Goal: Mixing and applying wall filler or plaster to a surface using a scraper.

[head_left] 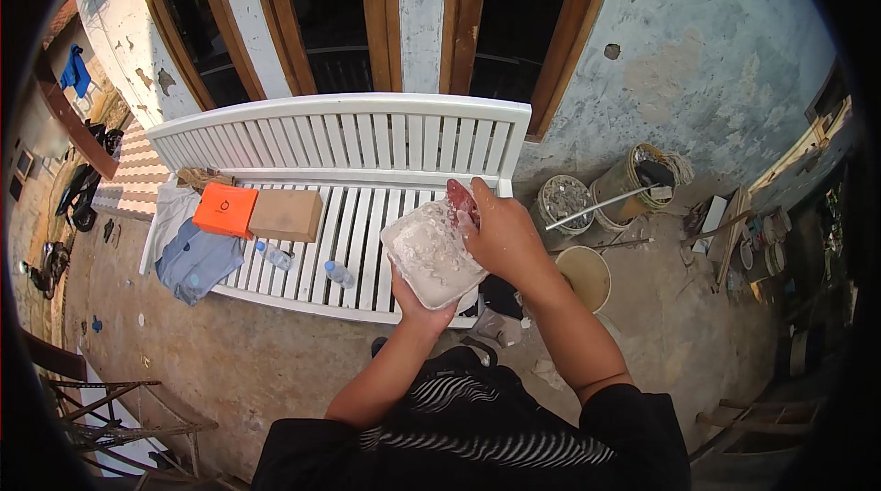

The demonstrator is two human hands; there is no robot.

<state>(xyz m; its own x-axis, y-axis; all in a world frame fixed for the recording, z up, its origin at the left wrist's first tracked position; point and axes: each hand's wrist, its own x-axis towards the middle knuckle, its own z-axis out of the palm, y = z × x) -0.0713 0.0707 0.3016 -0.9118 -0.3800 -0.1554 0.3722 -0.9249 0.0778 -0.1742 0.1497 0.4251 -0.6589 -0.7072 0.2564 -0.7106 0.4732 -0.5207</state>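
Note:
Both hands are out over the right end of a white slatted bench [330, 128]. My left hand [418, 303] is closed on a pale, rounded-square slab or container [427, 257], supporting it from underneath; its face is crusted with white, lumpy material. My right hand [500, 239] grips a reddish, white-smeared object [459, 202] at the upper right edge of the pale piece; I cannot make out what that object is, as my fingers partly cover it.
An orange box [223, 208], cardboard box [283, 214], grey-blue cloth [197, 262] and water bottles [339, 274] lie on the bench. Buckets of rubble and tools [633, 181] stand right, beside an open bucket [585, 278]. A wooden-framed window wall rises behind; metal frames stand lower left.

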